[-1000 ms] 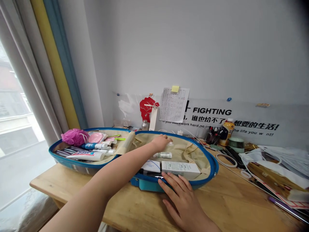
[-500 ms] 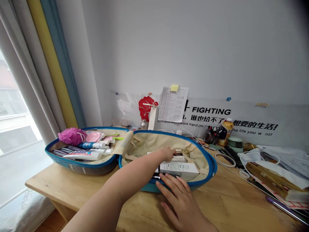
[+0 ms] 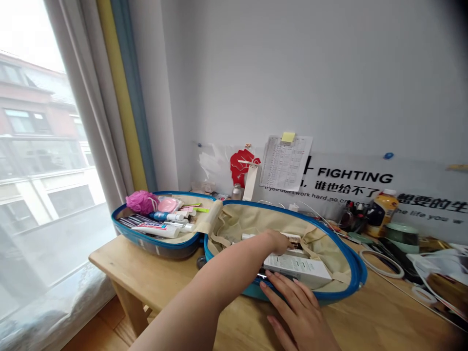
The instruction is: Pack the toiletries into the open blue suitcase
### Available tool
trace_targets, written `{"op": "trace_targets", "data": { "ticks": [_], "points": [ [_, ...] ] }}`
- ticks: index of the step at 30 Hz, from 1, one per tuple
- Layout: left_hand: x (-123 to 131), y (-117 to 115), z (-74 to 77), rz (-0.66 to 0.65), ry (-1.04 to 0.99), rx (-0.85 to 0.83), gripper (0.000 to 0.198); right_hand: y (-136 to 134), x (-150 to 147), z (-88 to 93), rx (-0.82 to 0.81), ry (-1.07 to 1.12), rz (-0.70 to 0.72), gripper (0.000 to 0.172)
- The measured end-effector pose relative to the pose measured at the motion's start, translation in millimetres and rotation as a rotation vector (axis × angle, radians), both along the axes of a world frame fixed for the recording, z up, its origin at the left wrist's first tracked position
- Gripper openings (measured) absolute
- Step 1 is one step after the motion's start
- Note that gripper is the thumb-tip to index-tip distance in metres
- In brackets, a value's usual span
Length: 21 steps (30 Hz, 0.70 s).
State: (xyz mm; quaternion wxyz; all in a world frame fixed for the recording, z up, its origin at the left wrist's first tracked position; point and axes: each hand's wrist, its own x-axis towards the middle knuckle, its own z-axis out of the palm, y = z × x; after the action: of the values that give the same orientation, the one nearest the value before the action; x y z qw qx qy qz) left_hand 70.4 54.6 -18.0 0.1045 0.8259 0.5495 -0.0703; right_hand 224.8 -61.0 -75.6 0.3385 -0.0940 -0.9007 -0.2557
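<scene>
The left hand (image 3: pixel 280 241) is no longer being held at the far back of the blue case (image 3: pixel 360 273), where it was a second ago. It is now being kept nearer, over a small box (image 3: pixel 295 239). The little white bottle seen then is not being shown any more. So the handling is now being done among the boxes at the near side.

The small box is lying flat in the right half of the case, just behind the long white box (image 3: pixel 298 267). Its long axis is running left to right, and its dark striped end is pointing right. The left fingers are being closed over its left part. The right hand (image 3: pixel 298 304) is being laid flat and spread on the near rim, with its fingertips touching the long white box. The case itself is being carried by the tabletop (image 3: pixel 171 278).
</scene>
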Motion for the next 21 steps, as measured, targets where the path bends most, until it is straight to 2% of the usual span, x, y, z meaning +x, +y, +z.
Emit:
{"op": "trace_targets", "data": {
  "ticks": [3,5,8,10,14,17,19,21],
  "points": [
    [-15.7,-7.8,18.2,0.056,-0.037,0.082,0.041,2.6,0.8,-1.7,0.004,0.015,0.02,0.058],
    [-34.8,-17.5,34.2,0.092,-0.065,0.144,0.042,4.3,0.6,-3.1,0.008,0.026,0.032,0.059],
    [-79.4,-41.9,54.4,0.154,-0.101,0.243,0.042,6.2,-0.7,-4.0,0.006,0.035,0.042,0.055],
    [-120.0,-64.4,60.8,0.238,-0.104,0.301,0.041,6.5,-1.5,-3.4,-0.001,0.035,0.043,0.053],
    [-215.0,-116.5,58.3,0.506,-0.046,0.328,0.037,4.7,-2.1,-1.3,-0.013,0.048,0.038,0.051],
    [-276.4,-154.4,50.8,0.715,0.014,0.269,0.037,3.2,-2.6,-0.8,-0.003,0.057,0.037,0.047],
    [-303.5,-176.5,45.2,0.803,0.03,0.189,0.033,3.2,-2.6,-1.1,0.012,0.058,0.036,0.043],
    [-318.6,-194.8,39.7,0.829,0.016,0.091,0.031,3.9,-2.3,-1.6,0.021,0.048,0.034,0.041]
  ]
}}
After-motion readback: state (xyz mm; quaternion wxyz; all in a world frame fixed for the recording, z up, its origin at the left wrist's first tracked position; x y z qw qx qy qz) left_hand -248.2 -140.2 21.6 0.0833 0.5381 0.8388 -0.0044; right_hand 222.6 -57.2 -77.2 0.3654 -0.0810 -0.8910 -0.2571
